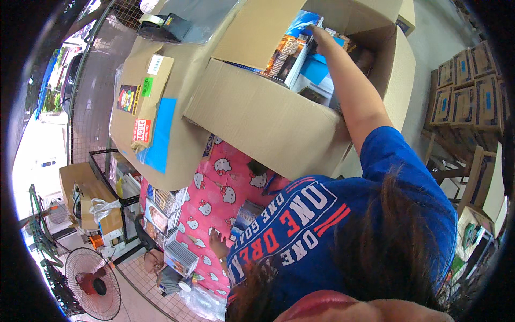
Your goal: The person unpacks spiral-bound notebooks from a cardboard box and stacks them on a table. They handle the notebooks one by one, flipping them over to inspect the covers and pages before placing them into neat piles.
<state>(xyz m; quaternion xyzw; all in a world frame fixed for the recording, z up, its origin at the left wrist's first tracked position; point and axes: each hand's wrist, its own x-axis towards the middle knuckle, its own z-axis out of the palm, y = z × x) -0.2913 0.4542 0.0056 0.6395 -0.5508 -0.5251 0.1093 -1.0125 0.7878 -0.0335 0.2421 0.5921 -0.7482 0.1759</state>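
Observation:
My right hand (321, 41) reaches over the flap of a large open cardboard box (268, 110). Its fingers close at the edge of a blue-covered flat case (302, 22); the fingertips are partly hidden. Beside that case, a stack of flat items with a brown picture cover (284, 58) fills the box's left side. Blue sheets (315, 70) lie to the right of the stack. My left hand (219, 245) is low at my left side, fingers apart, over pink cartoon-print cloth (217, 185). A dark case (247, 216) lies close by.
Flattened cardboard with labels and blue tape (161, 137) lies left of the box, with a tape dispenser (165, 27) above it. Disc cases (181, 258) are stacked on the cloth. A fan (92, 283) stands at lower left. Stacked cartons (464, 80) stand at right.

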